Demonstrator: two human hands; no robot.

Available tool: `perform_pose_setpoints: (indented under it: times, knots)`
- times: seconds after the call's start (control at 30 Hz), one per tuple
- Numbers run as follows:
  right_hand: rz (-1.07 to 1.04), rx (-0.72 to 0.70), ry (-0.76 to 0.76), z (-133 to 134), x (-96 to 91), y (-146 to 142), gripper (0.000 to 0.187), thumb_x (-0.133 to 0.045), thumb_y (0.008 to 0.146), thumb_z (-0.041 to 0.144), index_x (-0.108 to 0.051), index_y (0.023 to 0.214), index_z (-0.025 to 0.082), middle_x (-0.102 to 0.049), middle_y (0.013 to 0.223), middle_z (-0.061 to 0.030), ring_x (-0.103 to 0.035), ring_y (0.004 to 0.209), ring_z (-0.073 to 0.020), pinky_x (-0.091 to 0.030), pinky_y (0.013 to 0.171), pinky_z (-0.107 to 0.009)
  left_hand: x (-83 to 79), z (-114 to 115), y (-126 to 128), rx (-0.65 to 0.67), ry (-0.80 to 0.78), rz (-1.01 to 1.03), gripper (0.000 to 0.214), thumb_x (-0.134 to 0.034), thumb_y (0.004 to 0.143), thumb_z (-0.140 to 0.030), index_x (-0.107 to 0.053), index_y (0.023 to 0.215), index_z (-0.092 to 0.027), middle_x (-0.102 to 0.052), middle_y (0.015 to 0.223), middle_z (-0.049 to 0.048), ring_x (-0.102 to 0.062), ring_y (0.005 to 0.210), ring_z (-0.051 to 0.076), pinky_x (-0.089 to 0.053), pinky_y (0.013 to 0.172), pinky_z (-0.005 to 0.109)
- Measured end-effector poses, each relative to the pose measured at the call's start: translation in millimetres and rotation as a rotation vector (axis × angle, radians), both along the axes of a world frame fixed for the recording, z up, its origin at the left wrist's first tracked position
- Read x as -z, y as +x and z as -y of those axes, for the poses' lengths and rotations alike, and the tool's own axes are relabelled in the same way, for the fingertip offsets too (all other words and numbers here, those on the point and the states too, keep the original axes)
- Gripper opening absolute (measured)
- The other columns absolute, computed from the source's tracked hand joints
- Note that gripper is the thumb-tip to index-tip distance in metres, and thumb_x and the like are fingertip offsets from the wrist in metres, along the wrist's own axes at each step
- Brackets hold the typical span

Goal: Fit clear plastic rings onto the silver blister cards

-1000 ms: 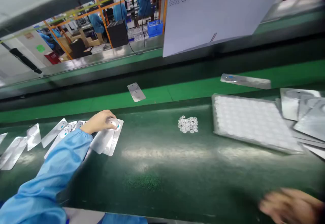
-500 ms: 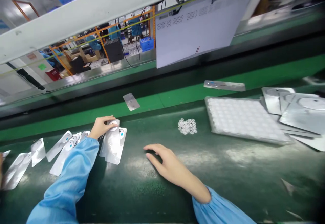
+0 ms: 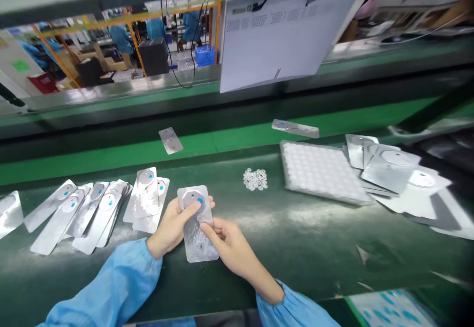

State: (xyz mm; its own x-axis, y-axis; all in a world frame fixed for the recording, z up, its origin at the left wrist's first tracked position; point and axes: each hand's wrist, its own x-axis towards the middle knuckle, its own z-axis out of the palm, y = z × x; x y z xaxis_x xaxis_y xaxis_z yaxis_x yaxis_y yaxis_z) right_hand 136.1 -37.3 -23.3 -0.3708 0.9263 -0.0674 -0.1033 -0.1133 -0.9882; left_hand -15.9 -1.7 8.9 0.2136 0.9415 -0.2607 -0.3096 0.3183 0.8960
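A flat silver plate (image 3: 200, 245) with rounded corners, a round mark and a blue spot near its top is held between my two hands, above the green work surface. My left hand (image 3: 171, 227) grips its left edge, thumb on the face by the blue spot. My right hand (image 3: 232, 248) pinches the right edge, thumb on top. Just left of them lie a few similar plates (image 3: 147, 196), overlapping. A larger fanned stack of such plates (image 3: 94, 218) is farther left. Small white rings (image 3: 255, 179) are heaped beyond my right hand.
A clear tray (image 3: 329, 198) of white pieces stands right of the rings. Larger silver sheets (image 3: 394, 169) overlap beside it. Single plates lie on the green ledge (image 3: 218, 142) behind. A white panel (image 3: 274, 40) hangs above. At bottom right is a container with blue-and-white pieces (image 3: 388, 309).
My left hand has come right from the small pile with a plate, and my right hand has closed on that plate's other edge. The camera view has shifted and tilted.
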Motion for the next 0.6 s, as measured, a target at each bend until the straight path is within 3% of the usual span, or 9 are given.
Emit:
perform_pose_setpoints:
  times: [0.07, 0.13, 0.2, 0.3, 0.43, 0.6]
  knots:
    - [0.116, 0.023, 0.037, 14, 3.7, 15, 0.047, -0.056, 0.099, 0.058, -0.062, 0.077, 0.016, -0.064, 0.068, -0.0015, -0.061, 0.061, -0.0164, -0.048, 0.056, -0.026, 13.4, 10, 6, -0.016, -0.056, 0.017, 0.044, -0.089, 0.072, -0.038, -0.073, 0.106, -0.015, -0.079, 0.102, 0.0141, -0.076, 0.096, 0.03, -0.06, 0.087, 0.039]
    - [0.234, 0.122, 0.104, 25, 0.9, 30, 0.04, -0.054, 0.102, 0.052, -0.069, 0.09, 0.017, -0.071, 0.079, -0.0051, -0.069, 0.072, -0.02, -0.055, 0.062, -0.028, 21.7, 16, 9, -0.029, -0.083, -0.026, 0.039, -0.088, 0.071, -0.035, -0.073, 0.102, -0.017, -0.079, 0.092, 0.01, -0.077, 0.085, 0.027, -0.061, 0.076, 0.035]
    - [0.338, 0.289, 0.189, 31, -6.9, 41, 0.032, -0.055, 0.103, 0.045, -0.071, 0.108, 0.018, -0.076, 0.091, -0.0079, -0.074, 0.08, -0.0219, -0.06, 0.069, -0.03, 24.6, 20, 11, 0.015, -0.119, -0.059, 0.031, -0.086, 0.071, -0.032, -0.072, 0.095, -0.018, -0.078, 0.085, 0.0069, -0.076, 0.076, 0.025, -0.06, 0.068, 0.032]
    - [0.494, 0.44, 0.401, 34, -19.8, 46, 0.02, -0.058, 0.102, 0.032, -0.072, 0.112, 0.021, -0.077, 0.093, -0.0069, -0.074, 0.074, -0.0196, -0.061, 0.069, -0.03, 21.9, 23, 13, 0.105, -0.183, -0.024, 0.026, -0.085, 0.071, -0.033, -0.07, 0.087, -0.019, -0.077, 0.082, 0.0049, -0.074, 0.069, 0.024, -0.06, 0.065, 0.035]
    - [0.62, 0.341, 0.679, 28, -23.6, 34, 0.025, -0.056, 0.102, 0.015, -0.071, 0.119, 0.024, -0.075, 0.099, -0.0069, -0.073, 0.083, -0.0197, -0.062, 0.073, -0.03, 17.8, 24, 13, 0.105, -0.102, -0.096, 0.023, -0.082, 0.075, -0.036, -0.068, 0.079, -0.019, -0.07, 0.072, 0.0012, -0.066, 0.063, 0.019, -0.053, 0.059, 0.028]
    - [0.766, 0.273, 0.766, 18, -16.0, 29, 0.029, -0.051, 0.103, 0.011, -0.069, 0.121, 0.023, -0.074, 0.1, -0.0073, -0.074, 0.086, -0.0194, -0.063, 0.079, -0.031, 20.7, 24, 6, 0.176, 0.033, -0.213, 0.026, -0.076, 0.084, -0.043, -0.073, 0.09, -0.018, -0.071, 0.084, 0.0053, -0.065, 0.079, 0.021, -0.05, 0.066, 0.028]
